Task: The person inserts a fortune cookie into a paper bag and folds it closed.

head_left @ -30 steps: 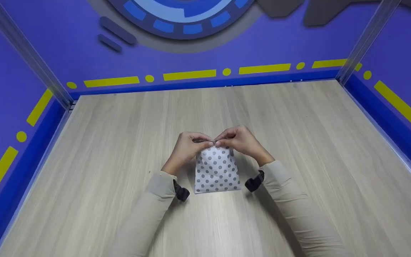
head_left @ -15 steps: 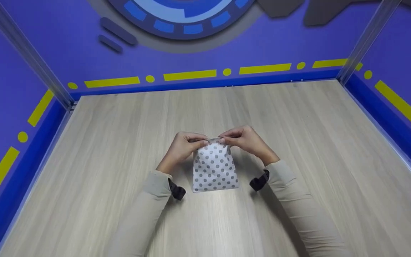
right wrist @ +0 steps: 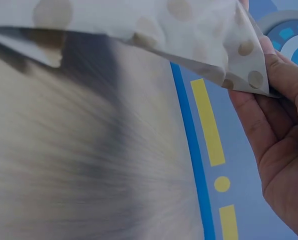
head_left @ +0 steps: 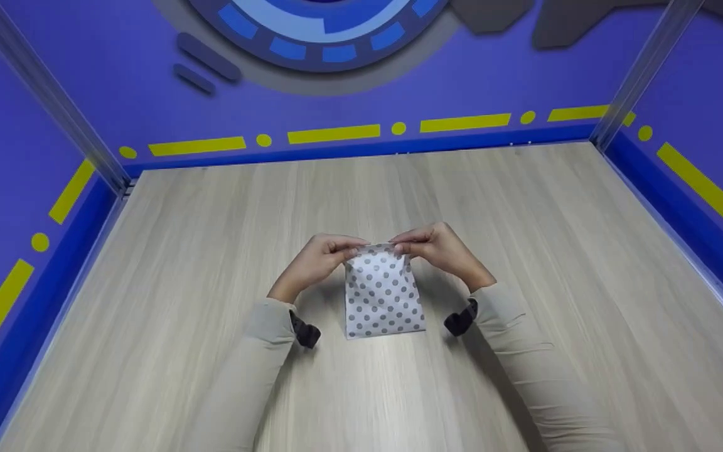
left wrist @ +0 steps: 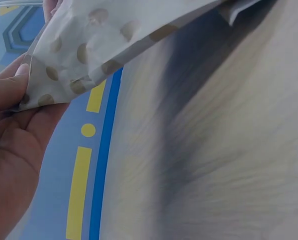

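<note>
A white paper bag (head_left: pixel 383 295) with grey polka dots stands out at the centre of the head view, its far edge held up between two hands. My left hand (head_left: pixel 317 260) pinches the far left corner between thumb and fingers. At the far right corner, my right hand (head_left: pixel 440 251) pinches the paper the same way. The left wrist view shows the thumb on one face of the dotted bag (left wrist: pixel 84 50) and fingers behind it. From the right wrist, the bag (right wrist: pixel 199 40) spans the top, its lower side raised over the table. What the bag contains is hidden.
Beneath lies a pale wood-grain table (head_left: pixel 179 263). Blue-purple panels (head_left: pixel 336 107) with yellow marks enclose its back and both sides. Black wrist cameras (head_left: pixel 305 333) sit at both cuffs.
Both hands have moved apart along the bag's far edge, from its middle out to the corners. That edge now lies spread flatter. The bag has barely shifted.
</note>
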Demonstrator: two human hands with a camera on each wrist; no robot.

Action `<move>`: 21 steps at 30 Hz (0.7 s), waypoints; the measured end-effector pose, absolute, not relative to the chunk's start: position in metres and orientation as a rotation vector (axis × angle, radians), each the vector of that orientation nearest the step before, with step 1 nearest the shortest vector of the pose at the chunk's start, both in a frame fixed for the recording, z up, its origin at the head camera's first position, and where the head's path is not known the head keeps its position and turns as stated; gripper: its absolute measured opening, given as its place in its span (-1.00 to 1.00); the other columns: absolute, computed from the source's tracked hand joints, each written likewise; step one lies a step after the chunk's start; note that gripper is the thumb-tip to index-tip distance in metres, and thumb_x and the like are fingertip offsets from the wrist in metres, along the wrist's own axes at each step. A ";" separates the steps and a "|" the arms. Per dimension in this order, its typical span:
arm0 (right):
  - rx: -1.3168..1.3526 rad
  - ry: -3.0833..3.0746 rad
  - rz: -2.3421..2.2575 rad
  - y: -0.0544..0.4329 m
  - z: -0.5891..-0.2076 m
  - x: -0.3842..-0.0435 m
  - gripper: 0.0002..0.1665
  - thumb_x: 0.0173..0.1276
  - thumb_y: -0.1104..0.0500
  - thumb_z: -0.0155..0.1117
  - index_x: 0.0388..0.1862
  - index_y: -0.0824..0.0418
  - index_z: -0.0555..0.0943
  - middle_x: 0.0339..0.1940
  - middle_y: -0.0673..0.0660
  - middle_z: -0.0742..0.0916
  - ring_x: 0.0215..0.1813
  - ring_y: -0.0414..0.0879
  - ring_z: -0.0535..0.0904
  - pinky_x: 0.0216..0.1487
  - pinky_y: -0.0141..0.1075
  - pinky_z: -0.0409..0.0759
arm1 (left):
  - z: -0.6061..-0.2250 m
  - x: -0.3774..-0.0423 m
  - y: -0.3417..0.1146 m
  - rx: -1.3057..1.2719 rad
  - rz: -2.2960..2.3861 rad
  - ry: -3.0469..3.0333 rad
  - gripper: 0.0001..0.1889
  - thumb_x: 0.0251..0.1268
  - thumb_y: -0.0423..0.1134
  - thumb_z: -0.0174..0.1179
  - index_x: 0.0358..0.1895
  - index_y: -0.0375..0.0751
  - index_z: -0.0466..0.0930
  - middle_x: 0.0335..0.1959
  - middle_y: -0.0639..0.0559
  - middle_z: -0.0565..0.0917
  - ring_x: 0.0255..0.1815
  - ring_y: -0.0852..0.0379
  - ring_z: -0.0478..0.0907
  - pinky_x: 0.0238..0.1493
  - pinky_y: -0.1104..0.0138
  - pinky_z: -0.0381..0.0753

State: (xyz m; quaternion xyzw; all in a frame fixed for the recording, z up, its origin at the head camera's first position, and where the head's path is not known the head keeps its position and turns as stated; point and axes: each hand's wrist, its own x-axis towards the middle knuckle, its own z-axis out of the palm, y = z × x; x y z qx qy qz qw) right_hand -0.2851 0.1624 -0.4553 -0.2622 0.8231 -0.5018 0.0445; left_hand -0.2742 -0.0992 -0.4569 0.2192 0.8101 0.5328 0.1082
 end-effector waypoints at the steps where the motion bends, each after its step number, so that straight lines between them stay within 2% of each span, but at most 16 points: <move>1: -0.796 2.520 -1.536 0.162 -0.455 -0.285 -0.76 0.26 0.19 0.34 -0.15 0.29 0.74 -0.19 0.21 0.78 -0.30 -0.24 0.66 -0.28 -0.35 0.61 | -0.457 -0.274 -0.099 0.627 1.576 2.403 -0.74 0.37 -0.31 0.12 0.05 -0.22 0.66 0.04 -0.13 0.68 -0.01 0.03 0.63 0.02 0.28 0.57; 4: -0.761 2.554 -1.551 0.163 -0.455 -0.284 -0.76 0.23 0.14 0.38 -0.21 0.27 0.75 -0.26 0.20 0.79 -0.36 -0.24 0.63 -0.33 -0.37 0.58 | -0.457 -0.274 -0.100 0.551 1.606 2.458 -0.78 0.30 -0.30 0.21 -0.03 -0.20 0.70 -0.06 -0.10 0.72 -0.12 0.10 0.65 -0.06 0.32 0.60; 8: -0.705 2.618 -1.584 0.162 -0.456 -0.283 -0.79 0.16 0.14 0.44 -0.32 0.27 0.76 -0.34 0.20 0.79 -0.41 -0.22 0.62 -0.37 -0.49 0.53 | -0.458 -0.272 -0.098 0.464 1.652 2.499 -0.83 0.21 -0.31 0.30 -0.15 -0.20 0.74 -0.19 -0.07 0.75 -0.26 0.19 0.66 -0.16 0.34 0.62; 14: -0.691 2.585 -1.645 0.162 -0.459 -0.284 -0.82 0.18 0.27 0.40 -0.27 0.35 0.75 -0.26 0.28 0.78 -0.30 -0.08 0.73 -0.27 -0.42 0.64 | -0.461 -0.272 -0.094 0.311 1.822 2.512 -0.91 0.05 -0.35 0.41 -0.33 -0.20 0.76 -0.36 -0.03 0.75 -0.39 0.21 0.65 -0.27 0.35 0.65; 17: -0.685 2.543 -1.649 0.164 -0.458 -0.285 -0.79 0.24 0.27 0.34 -0.20 0.38 0.73 -0.22 0.29 0.77 -0.27 -0.11 0.73 -0.23 -0.39 0.65 | -0.463 -0.272 -0.092 0.292 1.851 2.569 -0.92 0.01 -0.36 0.43 -0.37 -0.18 0.78 -0.39 0.01 0.74 -0.38 0.20 0.64 -0.29 0.41 0.63; 21: -0.713 2.492 -1.618 0.168 -0.458 -0.285 -0.75 0.32 0.24 0.27 -0.11 0.39 0.70 -0.16 0.30 0.76 -0.23 -0.11 0.72 -0.18 -0.35 0.66 | -0.465 -0.272 -0.094 0.344 1.769 2.689 -0.92 0.06 -0.33 0.40 -0.34 -0.12 0.79 -0.35 0.06 0.67 -0.27 0.18 0.58 -0.21 0.40 0.56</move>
